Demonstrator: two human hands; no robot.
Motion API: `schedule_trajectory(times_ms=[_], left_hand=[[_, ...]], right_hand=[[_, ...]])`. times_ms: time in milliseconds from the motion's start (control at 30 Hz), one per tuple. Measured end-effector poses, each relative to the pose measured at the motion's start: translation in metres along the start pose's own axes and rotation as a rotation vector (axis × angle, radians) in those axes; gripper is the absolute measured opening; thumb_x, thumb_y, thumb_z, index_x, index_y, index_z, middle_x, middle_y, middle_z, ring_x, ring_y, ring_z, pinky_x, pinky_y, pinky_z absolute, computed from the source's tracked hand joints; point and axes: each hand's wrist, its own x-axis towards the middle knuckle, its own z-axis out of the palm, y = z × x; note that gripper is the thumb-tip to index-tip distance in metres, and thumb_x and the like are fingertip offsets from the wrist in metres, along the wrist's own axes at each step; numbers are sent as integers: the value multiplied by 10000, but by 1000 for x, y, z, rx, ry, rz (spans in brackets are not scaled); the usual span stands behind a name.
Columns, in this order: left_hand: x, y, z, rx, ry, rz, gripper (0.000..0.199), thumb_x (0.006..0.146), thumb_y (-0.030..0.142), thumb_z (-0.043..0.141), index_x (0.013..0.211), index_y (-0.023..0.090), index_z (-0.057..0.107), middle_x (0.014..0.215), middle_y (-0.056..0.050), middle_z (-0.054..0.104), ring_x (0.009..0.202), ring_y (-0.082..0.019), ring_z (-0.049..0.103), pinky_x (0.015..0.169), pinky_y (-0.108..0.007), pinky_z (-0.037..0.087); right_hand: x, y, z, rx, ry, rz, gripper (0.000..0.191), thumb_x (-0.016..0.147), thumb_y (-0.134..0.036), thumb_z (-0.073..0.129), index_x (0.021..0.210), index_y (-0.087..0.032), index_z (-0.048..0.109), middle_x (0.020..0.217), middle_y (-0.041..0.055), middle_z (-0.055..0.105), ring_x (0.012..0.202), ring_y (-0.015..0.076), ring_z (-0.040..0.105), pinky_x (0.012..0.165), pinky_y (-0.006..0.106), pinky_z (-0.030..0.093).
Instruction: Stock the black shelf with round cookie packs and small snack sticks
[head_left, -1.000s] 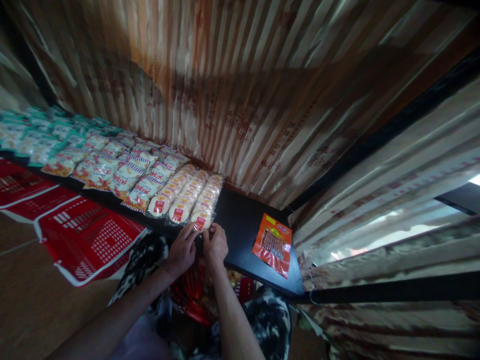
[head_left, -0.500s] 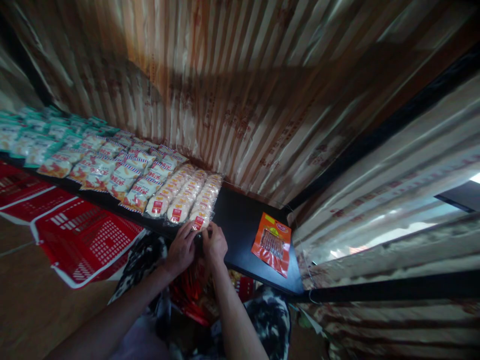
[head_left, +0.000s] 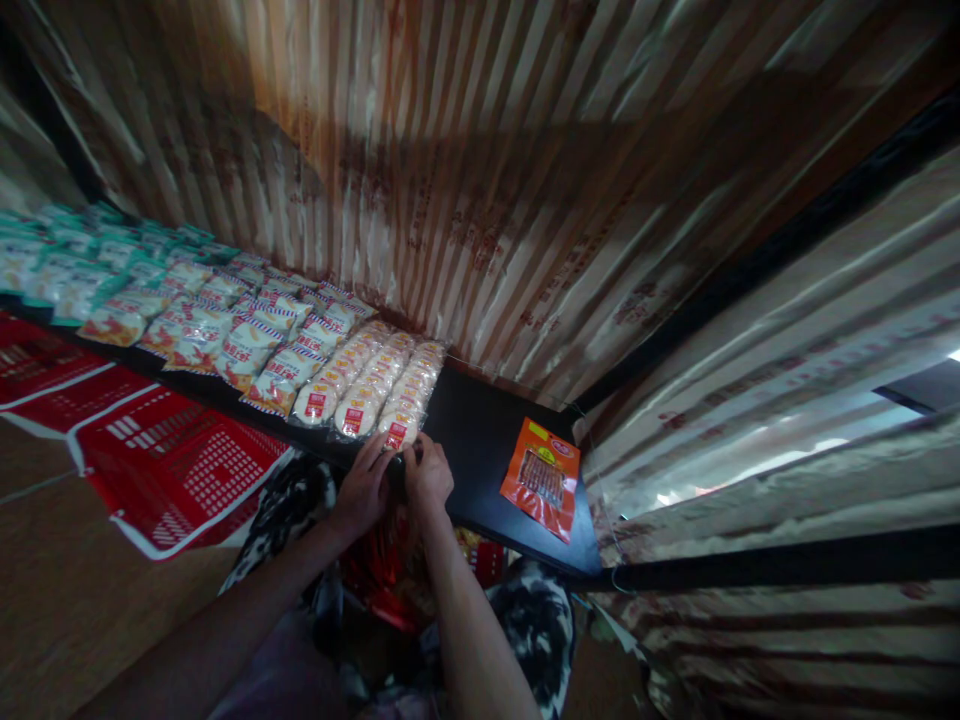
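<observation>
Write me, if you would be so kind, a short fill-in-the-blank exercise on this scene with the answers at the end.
1. The shelf is ____ in colour.
2. The round crackers form ____ rows.
3. The left hand and right hand are at the near end of the row furthest to the picture's ____.
4. In the picture, the teal packets lie to the ____ of the striped packets.

Missing words: black; three; right; left.

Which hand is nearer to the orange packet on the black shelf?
Right. The right hand is to the left of the orange packet, at the rightmost front cracker pack; the left hand is farther left, at that pack's lower left.
</observation>
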Motion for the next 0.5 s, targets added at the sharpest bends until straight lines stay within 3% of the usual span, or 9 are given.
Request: schedule_trajectory(times_ms=[300,500], left_hand=[[-6,4,-2,35,-6,34,430,885,140,270,1308,148,345,1419,-126,320,1353,-227,178,1065,-480,303],[-20,8,-2,75,-23,88,427,876,139,298,1298,117,353,1414,-142,330,1353,-229,176,1067,-466,307]], right_hand=[[-14,16,3,250,129,-92,389,825,-286,406,1137,-96,538,1052,120,588,825,155,581,783,271,436],[-35,24,2,348,237,-221,308,843,-242,374,1024,-109,584,969,111,612,884,159,564,797,271,441]])
